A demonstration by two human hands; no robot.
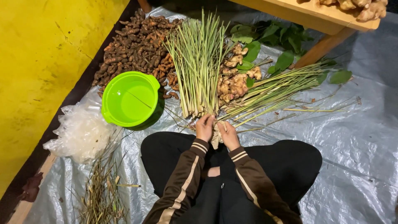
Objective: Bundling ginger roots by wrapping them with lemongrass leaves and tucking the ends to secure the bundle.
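Grey plastic sheet (pixel 356 137) over the floor, yellow wall (pixel 41 62) on the left, wooden bench (pixel 319 18) top right with ginger (pixel 365 9) on it. Sat cross-legged at sheet edge, so everything within arm's reach.

Left hand (pixel 205 127) and right hand (pixel 228 135) both closed around a pale stalk base (pixel 215 139), held just above the lap, right at the root end of the lemongrass bundle (pixel 199 62). Probably gripped from both sides for peeling or trimming; exact finger action couldn't be told.

Second lemongrass bundle (pixel 277 89) fanned out to the right, roots pointed toward the hands, likely for easy grabbing. Another ginger pile (pixel 234 81) wedged between the two bundles. Turmeric heap (pixel 137 45) behind, against the wall. Green leaves (pixel 269 39) under the bench.

Green basin (pixel 129 99) just left of the hands, looked empty, close enough for dropping pieces in. Clear plastic bags (pixel 81 132) beside it. Dry trimmings (pixel 101 191) piled at lower left, kept apart from the fresh stock.
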